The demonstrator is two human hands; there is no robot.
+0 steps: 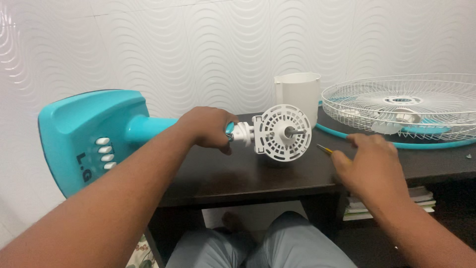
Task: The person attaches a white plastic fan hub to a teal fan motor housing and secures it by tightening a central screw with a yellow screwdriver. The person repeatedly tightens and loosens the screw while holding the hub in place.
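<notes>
A teal fan stand lies on its side, its flat base (87,139) with white buttons sticking out past the table's left end. My left hand (208,128) grips the teal neck just behind the white motor housing (281,132), whose round vented face and metal shaft point toward me. My right hand (369,166) rests on the dark table (248,176), fingers curled over the handle end of a thin yellow-handled screwdriver (325,148) that lies on the tabletop.
A white wire fan grille (401,104) with a teal rim lies flat at the right. A white plastic motor cover (297,92) stands upright behind the motor. Books sit on a shelf under the table (391,201). My knees are below the front edge.
</notes>
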